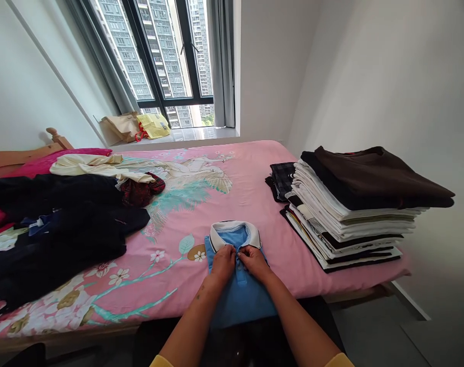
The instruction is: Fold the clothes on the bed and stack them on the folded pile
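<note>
A blue polo shirt (247, 300) with a white, dark-edged collar lies folded at the near edge of the bed, its collar pointing away from me. My left hand (224, 262) pinches the left side of the shirt's front opening, just under the collar. Opposite it, my right hand (254, 261) has its fingers closed on the other side of the opening. Both sets of fingertips nearly meet at the placket. Whatever button sits between them is too small to make out.
On the right stands a tall stack of folded clothes (354, 219), with dark folded garments (281, 178) beside it. Unfolded dark clothes (71, 239) are heaped on the left of the pink bedspread (247, 178). Bags (154, 125) rest on the windowsill.
</note>
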A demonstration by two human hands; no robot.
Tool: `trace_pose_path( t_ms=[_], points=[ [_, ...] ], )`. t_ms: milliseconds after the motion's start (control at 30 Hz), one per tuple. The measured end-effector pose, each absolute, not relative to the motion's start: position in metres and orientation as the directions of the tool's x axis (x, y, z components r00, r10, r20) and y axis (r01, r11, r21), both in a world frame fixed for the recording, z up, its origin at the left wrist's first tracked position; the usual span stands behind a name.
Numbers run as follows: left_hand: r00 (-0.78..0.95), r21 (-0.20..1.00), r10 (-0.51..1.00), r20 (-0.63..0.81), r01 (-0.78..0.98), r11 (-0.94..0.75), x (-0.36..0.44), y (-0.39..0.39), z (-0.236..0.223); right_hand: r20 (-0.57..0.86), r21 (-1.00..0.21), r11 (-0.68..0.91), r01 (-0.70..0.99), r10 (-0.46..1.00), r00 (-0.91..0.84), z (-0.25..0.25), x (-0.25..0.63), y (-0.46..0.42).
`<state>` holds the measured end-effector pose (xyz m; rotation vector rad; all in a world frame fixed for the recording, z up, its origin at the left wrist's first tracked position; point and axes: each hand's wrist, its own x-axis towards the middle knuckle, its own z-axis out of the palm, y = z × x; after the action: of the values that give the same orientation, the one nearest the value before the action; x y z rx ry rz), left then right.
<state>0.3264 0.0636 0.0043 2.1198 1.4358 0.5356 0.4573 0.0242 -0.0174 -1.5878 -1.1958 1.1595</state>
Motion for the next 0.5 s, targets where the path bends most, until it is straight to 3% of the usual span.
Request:
trace_pose_path(
  t_ms=[233, 500],
  points=[
    [0.314, 0.752, 0.946, 0.083, 0.604, -0.266, 0.3215, 0.0606, -0.0004, -0.192, -0.929, -0.224, 0.296, 0.972, 0.135, -0.0188, 0.4572, 0.0266],
    [0.278, 0.821, 0.958, 0.073, 0.528, -0.216, 0.3185, 0.0576, 0.0014, -0.049, -0.852, -0.114, 0.512, 0.989, 0.139, -0.0126, 0.4528, 0.0316]
  ],
)
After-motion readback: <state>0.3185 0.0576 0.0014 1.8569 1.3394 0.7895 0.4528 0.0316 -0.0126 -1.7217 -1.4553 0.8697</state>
